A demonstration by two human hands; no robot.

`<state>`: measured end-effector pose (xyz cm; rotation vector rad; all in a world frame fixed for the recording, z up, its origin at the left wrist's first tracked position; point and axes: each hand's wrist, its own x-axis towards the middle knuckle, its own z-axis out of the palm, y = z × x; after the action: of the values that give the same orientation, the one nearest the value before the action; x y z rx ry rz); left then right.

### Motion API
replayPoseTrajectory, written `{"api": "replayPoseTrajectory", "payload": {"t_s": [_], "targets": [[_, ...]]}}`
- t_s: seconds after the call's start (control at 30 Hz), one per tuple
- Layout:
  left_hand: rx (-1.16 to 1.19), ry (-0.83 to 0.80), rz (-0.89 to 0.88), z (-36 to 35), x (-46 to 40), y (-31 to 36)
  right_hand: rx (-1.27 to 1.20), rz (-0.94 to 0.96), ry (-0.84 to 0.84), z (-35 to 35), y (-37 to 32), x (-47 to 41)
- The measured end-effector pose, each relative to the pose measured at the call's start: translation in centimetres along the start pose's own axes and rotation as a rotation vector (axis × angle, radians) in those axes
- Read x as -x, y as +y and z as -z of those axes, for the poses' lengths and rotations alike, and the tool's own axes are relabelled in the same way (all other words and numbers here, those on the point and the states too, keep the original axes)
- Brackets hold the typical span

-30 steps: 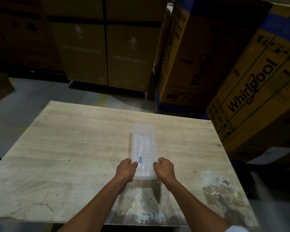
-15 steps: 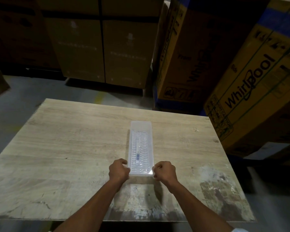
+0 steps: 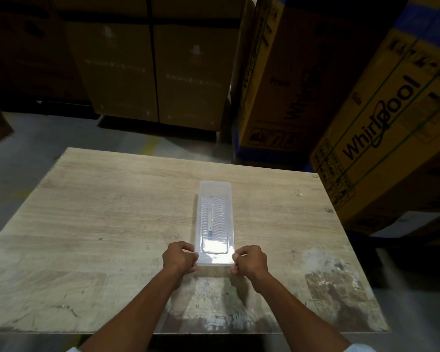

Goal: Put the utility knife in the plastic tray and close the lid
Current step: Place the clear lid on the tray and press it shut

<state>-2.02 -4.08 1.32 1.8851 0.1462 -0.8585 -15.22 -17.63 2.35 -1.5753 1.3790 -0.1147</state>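
Note:
A long clear plastic tray (image 3: 215, 189) lies lengthwise on the wooden table (image 3: 99, 212), its ribbed lid lying flat on top. Through the lid the utility knife (image 3: 210, 224) shows faintly as a pale strip with a small blue mark. My left hand (image 3: 179, 257) pinches the tray's near left corner. My right hand (image 3: 249, 260) pinches the near right corner. Glare hides the near end of the lid.
Large cardboard appliance boxes (image 3: 381, 118) stand close to the table's right and far right edges. More brown boxes (image 3: 150, 72) line the back beyond a strip of grey floor (image 3: 23, 148). A worn, stained patch (image 3: 328, 288) marks the table's near right.
Both hands have slid back along the tray's sides from near its middle-front to its nearest corners. The tray itself stays in place.

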Motion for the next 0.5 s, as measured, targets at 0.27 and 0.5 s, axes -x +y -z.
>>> {"api": "replayPoseTrajectory", "payload": {"t_s": [0.27, 0.5], "targets": [[-0.045, -0.072, -0.015, 0.2, -1.1, -0.1, -0.039, -0.044, -0.034, 0.0, 0.3, -0.4], [-0.162, -0.156, -0.121, 0.6, -1.6, 0.1, 0.263, 0.089, -0.068, 0.1, 0.1, -1.6]]}}
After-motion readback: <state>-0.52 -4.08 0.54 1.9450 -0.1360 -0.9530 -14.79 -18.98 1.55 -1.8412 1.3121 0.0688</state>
